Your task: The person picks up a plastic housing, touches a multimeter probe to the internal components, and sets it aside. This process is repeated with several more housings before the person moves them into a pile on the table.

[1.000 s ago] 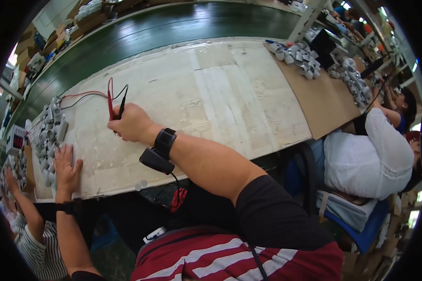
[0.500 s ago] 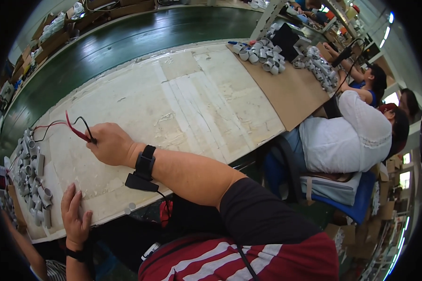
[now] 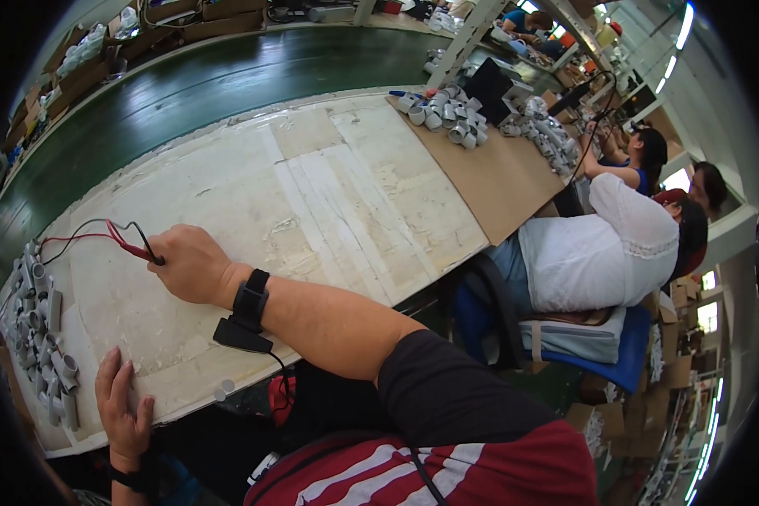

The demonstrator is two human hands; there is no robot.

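Observation:
My right hand (image 3: pixel 192 263) is closed round the ends of a red and a black test lead (image 3: pixel 125 243), low over a worn whitish tabletop (image 3: pixel 228 198). What the tips touch is hidden by my fingers. The two wires loop away left to a pile of grey cylindrical fittings (image 3: pixel 35 316) on the table's left end. Beside that pile, at the near edge, my left hand (image 3: pixel 125 411) rests with its fingers stretched out and nothing in it.
Beyond the table runs a green conveyor belt (image 3: pixel 253 63). At right, brown cardboard (image 3: pixel 481 181) carries more grey fittings (image 3: pixel 451 114). A person in a white top (image 3: pixel 594 244) sits there on a blue chair (image 3: pixel 632 358). A small black box (image 3: pixel 236 335) hangs by my right wrist.
The whole view has shifted, so the table and people sit farther left. The red lead by my right hand has dropped lower. Both hands keep nearly the same places on the table.

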